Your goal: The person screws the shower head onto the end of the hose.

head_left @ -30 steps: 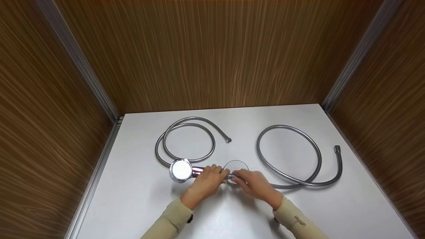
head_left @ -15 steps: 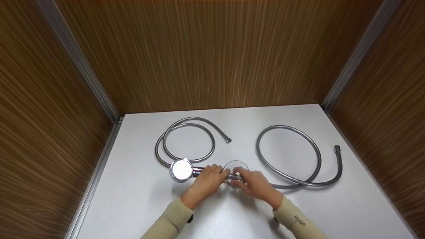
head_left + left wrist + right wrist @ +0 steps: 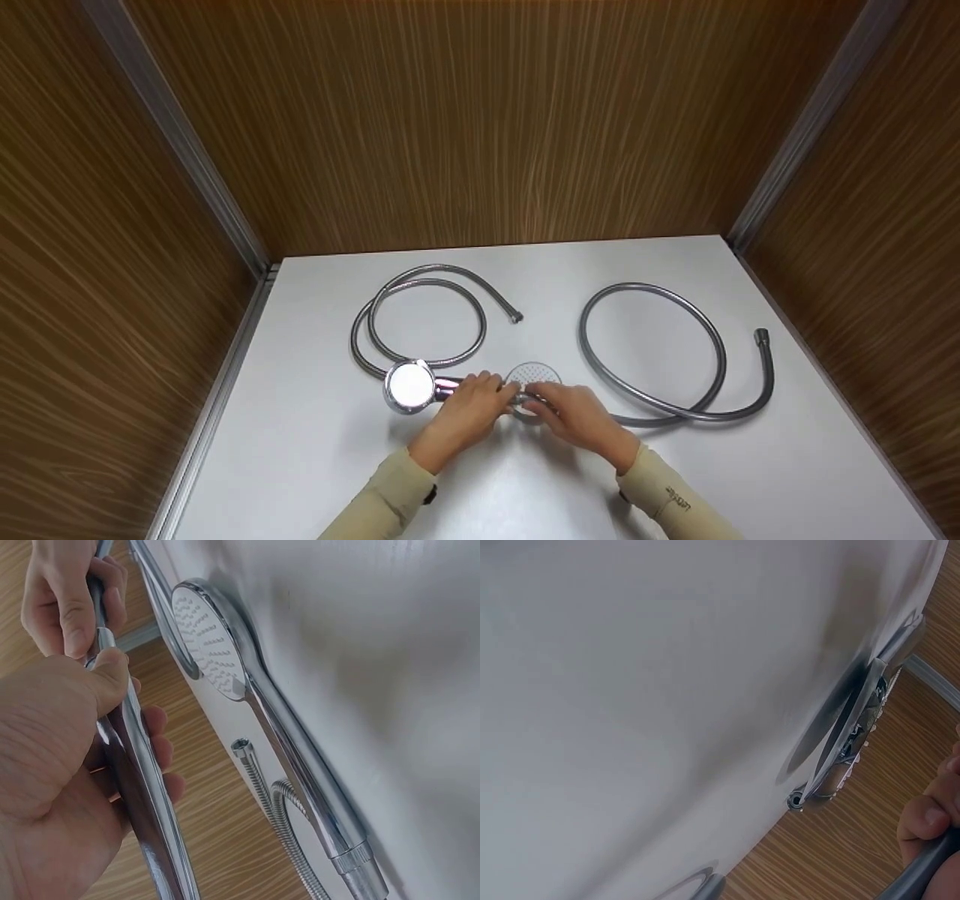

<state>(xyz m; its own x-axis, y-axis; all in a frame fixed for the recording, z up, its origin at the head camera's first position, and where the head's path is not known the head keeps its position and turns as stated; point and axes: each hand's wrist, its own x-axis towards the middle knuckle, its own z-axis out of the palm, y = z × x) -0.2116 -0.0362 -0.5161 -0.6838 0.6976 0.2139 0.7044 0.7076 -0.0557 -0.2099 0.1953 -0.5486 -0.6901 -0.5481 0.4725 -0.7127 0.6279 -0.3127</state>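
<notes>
My left hand (image 3: 471, 409) grips the handle of a chrome shower head (image 3: 410, 385), whose round face shines white at the left. In the left wrist view, the thumb lies along the chrome handle (image 3: 154, 799). My right hand (image 3: 579, 417) pinches the end of a smooth grey shower hose (image 3: 705, 415) at the handle's tail, where the fingers partly hide the joint. The right wrist view shows curled fingers (image 3: 926, 817) around the dark grey hose. Behind the hands lies a second shower head (image 3: 532, 371), its nozzle face dotted; its handle (image 3: 307, 765) shows in the left wrist view.
A ribbed metal hose (image 3: 484, 322) is coiled at the left, its loose end nut (image 3: 516, 317) pointing right. The grey hose loops at the right, its far connector (image 3: 762, 336) near the table's right edge. Wood-grain panels (image 3: 480, 127) enclose the white table (image 3: 315, 450).
My right fingers spread apart half a second ago, showing the connector, and are now closed on it again. My left hand and the held shower head have hardly moved.
</notes>
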